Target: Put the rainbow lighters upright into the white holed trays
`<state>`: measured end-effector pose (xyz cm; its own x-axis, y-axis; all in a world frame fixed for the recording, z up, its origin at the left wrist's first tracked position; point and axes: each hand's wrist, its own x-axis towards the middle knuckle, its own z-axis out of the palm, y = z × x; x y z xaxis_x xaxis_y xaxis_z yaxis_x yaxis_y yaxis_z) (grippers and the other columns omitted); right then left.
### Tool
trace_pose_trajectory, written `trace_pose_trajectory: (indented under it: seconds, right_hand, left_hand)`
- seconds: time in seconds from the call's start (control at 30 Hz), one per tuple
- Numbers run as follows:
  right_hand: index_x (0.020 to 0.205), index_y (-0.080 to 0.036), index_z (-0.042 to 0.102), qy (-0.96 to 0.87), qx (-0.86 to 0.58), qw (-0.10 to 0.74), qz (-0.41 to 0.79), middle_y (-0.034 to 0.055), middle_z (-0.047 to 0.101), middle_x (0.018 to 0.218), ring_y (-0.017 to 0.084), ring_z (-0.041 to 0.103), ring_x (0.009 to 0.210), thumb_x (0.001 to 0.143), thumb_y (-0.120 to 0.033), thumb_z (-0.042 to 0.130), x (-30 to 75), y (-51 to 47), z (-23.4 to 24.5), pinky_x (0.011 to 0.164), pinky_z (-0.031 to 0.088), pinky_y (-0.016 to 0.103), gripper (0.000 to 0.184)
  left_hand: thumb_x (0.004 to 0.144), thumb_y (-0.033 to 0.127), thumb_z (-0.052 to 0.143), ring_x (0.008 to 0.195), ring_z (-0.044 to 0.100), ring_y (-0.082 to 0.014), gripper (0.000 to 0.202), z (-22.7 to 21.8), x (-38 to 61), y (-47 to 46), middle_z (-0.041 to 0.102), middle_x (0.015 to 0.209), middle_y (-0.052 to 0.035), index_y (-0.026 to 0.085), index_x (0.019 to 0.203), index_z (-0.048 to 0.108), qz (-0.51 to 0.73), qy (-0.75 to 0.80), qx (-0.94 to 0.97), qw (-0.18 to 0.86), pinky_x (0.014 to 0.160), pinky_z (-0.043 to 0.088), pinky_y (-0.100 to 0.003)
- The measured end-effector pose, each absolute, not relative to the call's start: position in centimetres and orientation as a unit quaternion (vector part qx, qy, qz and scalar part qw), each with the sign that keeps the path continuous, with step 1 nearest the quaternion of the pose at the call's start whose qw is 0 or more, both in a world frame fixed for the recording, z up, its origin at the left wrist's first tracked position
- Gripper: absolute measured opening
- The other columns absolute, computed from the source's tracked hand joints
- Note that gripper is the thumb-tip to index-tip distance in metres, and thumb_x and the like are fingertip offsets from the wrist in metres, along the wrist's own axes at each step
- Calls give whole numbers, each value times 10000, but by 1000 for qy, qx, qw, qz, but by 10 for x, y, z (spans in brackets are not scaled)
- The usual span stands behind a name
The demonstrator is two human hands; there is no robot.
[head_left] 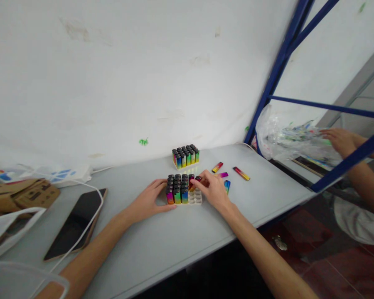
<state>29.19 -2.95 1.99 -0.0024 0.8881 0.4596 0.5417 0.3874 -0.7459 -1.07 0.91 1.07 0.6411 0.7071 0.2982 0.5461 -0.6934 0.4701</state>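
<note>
A white tray (pixel 196 198) with round slots holds rows of upright lighters (pixel 177 194) with black tops and bright multicoloured bodies. Bare slots show at its right front. My left hand (pixel 149 196) grips the tray's left end, thumb along the front and fingers at the side. Over the right part of the tray, my right hand (pixel 214 189) pinches a red-orange lighter (pixel 192 185) between thumb and fingers. Its lower end is at the slots; whether it is seated I cannot tell. Several loose lighters (pixel 241 173) lie flat to the right of this hand.
A second filled lighter tray (pixel 187 157) stands by the wall. At left are a dark tablet (pixel 76 222), a white cable (pixel 92 216), a cardboard box (pixel 21 195) and a power strip (pixel 71 176). A blue frame (pixel 269 83) rises at right; beyond it, another person's hand (pixel 338 139) touches plastic bags.
</note>
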Motion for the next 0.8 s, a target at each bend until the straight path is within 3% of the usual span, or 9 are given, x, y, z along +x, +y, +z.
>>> trace_pose_trajectory:
  seconds: [0.17,0.3,0.4,0.5,0.53,0.67,0.8]
  right_hand:
    - [840,-268,615,-736,-537,386,142,-1,720,716,188,608,628,1039,-499,860,288,-21,26,633,330,297,391]
    - [769,-257,608,-754,-563,319,114,21,691,692,187,596,631,1069,-532,836,286,-21,30,634,255,320,466]
    - [758,-250,621,-759,-538,343,128,38,714,748,201,629,690,1159,-557,679,297,-24,29,682,313,326,509]
    - [857,-237,692,-726,-552,392,120,50,741,831,220,670,770,1230,-471,492,327,-22,27,782,424,332,484]
    - [903,-228,720,-710,-572,398,106,60,750,865,230,683,805,1222,-433,498,340,-19,26,822,456,340,440]
    - [1036,-226,835,-709,-609,347,77,120,796,1113,293,707,1111,1053,-351,790,399,-5,20,1074,515,421,134]
    - [961,-224,832,-729,-592,314,141,98,787,1049,284,703,1051,985,-454,860,430,1,13,1027,540,419,233]
  left_hand:
    - [943,739,837,1428,713,-420,724,11,-11,8,737,1543,-164,218,1437,747,244,355,886,171,1307,543,-578]
    - [942,737,838,1425,716,-422,723,8,-13,11,743,1539,-166,220,1441,751,251,352,885,171,1306,548,-587]
    - [942,734,835,1420,721,-421,705,6,-14,14,750,1537,-151,236,1434,759,254,350,886,168,1298,560,-584]
    - [936,773,823,1419,723,-430,726,5,-15,15,758,1533,-138,241,1427,762,251,351,887,160,1296,566,-577]
    - [939,784,815,1419,724,-430,733,4,-15,15,758,1534,-141,239,1426,762,250,352,888,159,1296,566,-573]
    - [946,793,800,1414,730,-419,733,3,-16,15,755,1538,-157,241,1426,762,252,354,886,162,1285,575,-562]
    - [926,807,806,1411,731,-419,748,2,-15,16,762,1528,-145,252,1427,761,255,356,884,164,1292,568,-568]
